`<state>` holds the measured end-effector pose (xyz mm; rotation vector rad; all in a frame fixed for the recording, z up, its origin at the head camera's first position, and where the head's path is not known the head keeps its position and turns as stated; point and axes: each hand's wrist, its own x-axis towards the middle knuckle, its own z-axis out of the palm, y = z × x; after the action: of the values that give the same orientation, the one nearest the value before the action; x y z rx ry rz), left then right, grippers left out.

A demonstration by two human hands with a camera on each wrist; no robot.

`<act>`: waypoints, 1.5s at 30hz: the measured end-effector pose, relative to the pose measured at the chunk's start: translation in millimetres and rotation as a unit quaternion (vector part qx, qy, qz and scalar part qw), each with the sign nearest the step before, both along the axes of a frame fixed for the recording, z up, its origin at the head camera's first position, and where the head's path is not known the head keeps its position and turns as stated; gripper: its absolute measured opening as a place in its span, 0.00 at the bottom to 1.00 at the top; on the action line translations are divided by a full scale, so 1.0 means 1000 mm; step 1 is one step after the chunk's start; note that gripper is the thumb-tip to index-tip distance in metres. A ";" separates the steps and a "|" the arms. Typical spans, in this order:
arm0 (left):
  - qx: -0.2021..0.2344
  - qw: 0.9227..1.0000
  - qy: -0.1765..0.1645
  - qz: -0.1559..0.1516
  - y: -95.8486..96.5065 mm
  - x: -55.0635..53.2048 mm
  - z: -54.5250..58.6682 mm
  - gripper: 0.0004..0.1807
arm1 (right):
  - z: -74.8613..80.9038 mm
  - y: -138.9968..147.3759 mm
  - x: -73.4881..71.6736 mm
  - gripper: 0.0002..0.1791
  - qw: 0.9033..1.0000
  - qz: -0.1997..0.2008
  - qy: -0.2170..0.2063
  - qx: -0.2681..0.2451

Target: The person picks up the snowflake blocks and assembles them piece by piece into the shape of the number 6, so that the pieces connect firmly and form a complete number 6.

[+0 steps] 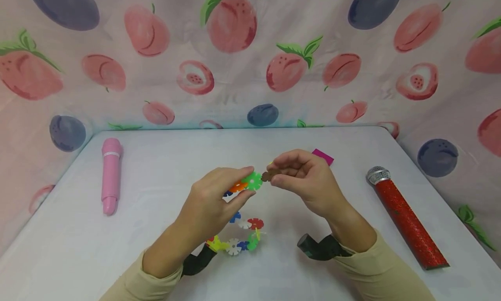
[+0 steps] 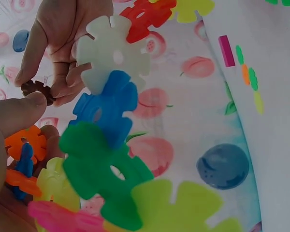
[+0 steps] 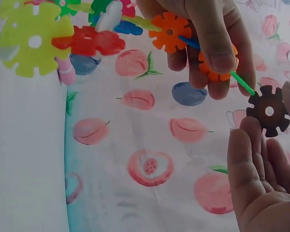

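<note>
My left hand [image 1: 209, 198] pinches the end of a chain of notched plastic flower discs, with an orange disc [image 3: 170, 32] and a bright green disc [image 1: 252, 180] by its fingers. Between the thumb and fingertips of my right hand [image 1: 309, 179] is a brown notched disc [image 3: 269, 111]. In the right wrist view the green disc shows edge-on, its tip right at the brown disc's rim. The rest of the chain loops below the left hand, including a white disc [image 1: 233, 247], a red disc [image 1: 256, 223] and a yellow disc [image 2: 179, 208].
A pink toy microphone [image 1: 111, 175] lies at the left of the white table [image 1: 156, 249], a red glittery microphone [image 1: 407, 218] at the right. Behind the right hand lies a magenta piece [image 1: 324, 156]; several loose discs [image 2: 253, 77] lie near it. Fruit-print cloth [image 1: 235, 75] hangs behind.
</note>
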<state>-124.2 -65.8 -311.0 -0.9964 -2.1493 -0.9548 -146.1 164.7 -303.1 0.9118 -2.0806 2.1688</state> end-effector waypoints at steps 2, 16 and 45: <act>-0.001 1.000 -0.004 0.006 0.000 0.000 0.000 0.27 | 0.000 -0.002 0.001 0.18 1.000 -0.009 0.001 -0.005; 0.013 1.000 0.003 0.019 -0.001 0.000 0.000 0.26 | -0.001 -0.009 0.002 0.14 0.999 -0.047 0.008 0.000; 0.020 0.999 0.023 0.016 -0.001 -0.001 0.000 0.26 | -0.005 -0.017 0.004 0.11 0.997 -0.068 0.032 -0.003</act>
<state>-124.8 -66.6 -311.0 -0.9536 -2.0947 -0.9469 -142.1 147.8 -308.6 0.8016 -2.0418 2.0510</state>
